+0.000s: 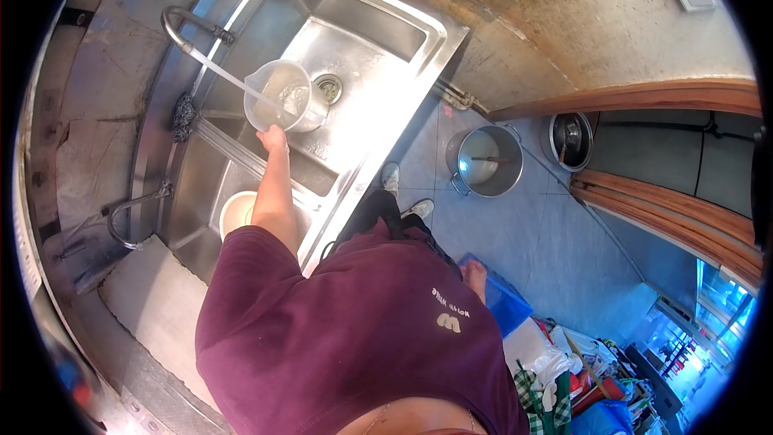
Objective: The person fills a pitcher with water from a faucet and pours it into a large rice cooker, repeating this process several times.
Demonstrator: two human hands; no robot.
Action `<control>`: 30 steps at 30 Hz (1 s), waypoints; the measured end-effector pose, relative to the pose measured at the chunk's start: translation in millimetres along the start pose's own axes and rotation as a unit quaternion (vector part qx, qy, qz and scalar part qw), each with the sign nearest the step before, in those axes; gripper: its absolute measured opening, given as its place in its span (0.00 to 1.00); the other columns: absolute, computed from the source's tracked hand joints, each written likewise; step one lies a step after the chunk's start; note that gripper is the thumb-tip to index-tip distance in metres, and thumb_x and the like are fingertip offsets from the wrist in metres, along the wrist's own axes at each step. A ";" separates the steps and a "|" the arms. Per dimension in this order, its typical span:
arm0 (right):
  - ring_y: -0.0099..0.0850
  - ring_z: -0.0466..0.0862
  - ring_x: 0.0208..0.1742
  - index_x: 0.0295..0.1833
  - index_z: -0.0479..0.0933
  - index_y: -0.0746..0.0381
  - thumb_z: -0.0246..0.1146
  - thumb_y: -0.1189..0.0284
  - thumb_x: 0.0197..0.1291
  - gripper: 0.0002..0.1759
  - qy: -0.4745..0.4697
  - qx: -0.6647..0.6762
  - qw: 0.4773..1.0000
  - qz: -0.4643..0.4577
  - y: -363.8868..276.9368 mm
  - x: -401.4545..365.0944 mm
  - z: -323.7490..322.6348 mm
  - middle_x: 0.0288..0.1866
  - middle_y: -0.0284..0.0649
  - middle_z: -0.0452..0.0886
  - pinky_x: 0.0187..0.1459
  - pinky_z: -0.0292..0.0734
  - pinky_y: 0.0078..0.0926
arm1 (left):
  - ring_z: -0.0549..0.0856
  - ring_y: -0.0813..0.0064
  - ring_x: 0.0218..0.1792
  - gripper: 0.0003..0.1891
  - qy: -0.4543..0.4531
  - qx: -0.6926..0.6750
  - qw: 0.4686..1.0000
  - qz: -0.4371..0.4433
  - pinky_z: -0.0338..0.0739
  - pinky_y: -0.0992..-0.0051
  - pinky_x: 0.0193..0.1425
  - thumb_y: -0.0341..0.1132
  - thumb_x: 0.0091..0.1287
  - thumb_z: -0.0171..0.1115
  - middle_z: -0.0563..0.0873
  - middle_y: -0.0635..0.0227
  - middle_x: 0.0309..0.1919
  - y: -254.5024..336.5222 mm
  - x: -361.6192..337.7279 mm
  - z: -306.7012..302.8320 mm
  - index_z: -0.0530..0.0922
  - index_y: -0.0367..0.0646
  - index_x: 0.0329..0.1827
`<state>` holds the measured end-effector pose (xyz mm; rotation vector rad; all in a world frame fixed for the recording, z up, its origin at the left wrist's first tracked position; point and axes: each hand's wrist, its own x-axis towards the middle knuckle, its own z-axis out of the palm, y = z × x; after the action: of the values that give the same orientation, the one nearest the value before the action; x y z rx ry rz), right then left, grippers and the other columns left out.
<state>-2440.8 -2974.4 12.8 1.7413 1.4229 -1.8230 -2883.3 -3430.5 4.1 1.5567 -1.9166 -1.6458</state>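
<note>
My left hand [274, 138] is closed on the near side of a translucent plastic pitcher [262, 89] over the right-hand sink basin [354, 105]. A stream of water from the curved faucet [175, 32] runs into the pitcher, which has some water in it. The drain [328, 89] shows beside the pitcher. My right hand [476, 278] is low at my side, partly hidden by my shirt, near a blue plastic item [503, 306]; its fingers are too unclear to read.
A second faucet [121, 229] and a pale bowl [237, 213] are at the other basin. A scouring pad [184, 117] lies on the sink ledge. On the floor stand a large metal pot [489, 161] and a smaller one [570, 142]. Mixed bags and items [580, 379] are piled behind on the right.
</note>
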 end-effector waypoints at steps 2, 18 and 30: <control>0.23 0.74 0.17 0.38 0.69 0.59 0.52 0.67 0.54 0.09 -0.002 -0.009 1.000 0.000 0.0 0.4 -0.6 0.23 0.35 0.75 0.15 0.67 0.16 | 0.76 0.60 0.41 0.24 0.007 0.012 1.000 0.018 0.70 0.70 0.43 0.27 0.46 0.46 0.73 0.51 0.43 -10.3 15.4 1.0 0.61 0.36 0.51; 0.22 0.74 0.16 0.37 0.69 0.58 0.52 0.66 0.54 0.08 -0.020 0.006 1.000 -0.004 3.0 4.8 -1.3 0.22 0.34 0.75 0.15 0.67 0.16 | 0.76 0.66 0.22 0.22 -0.010 -0.025 0.999 0.018 0.68 0.73 0.17 0.26 0.46 0.44 0.74 0.54 0.36 6.3 -11.1 -1.6 0.60 0.39 0.49; 0.23 0.74 0.16 0.37 0.69 0.59 0.52 0.66 0.54 0.09 -0.021 -0.021 1.000 -0.001 -0.6 5.1 -1.3 0.23 0.36 0.76 0.15 0.67 0.16 | 0.77 0.66 0.24 0.22 0.006 -0.010 1.000 0.026 0.70 0.73 0.20 0.27 0.46 0.44 0.74 0.53 0.37 -8.2 9.5 1.9 0.61 0.37 0.49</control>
<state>-2441.7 -2971.0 8.9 1.6717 1.4377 -1.8064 -2884.1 -3435.4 -7.5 1.4934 -1.9127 -1.6242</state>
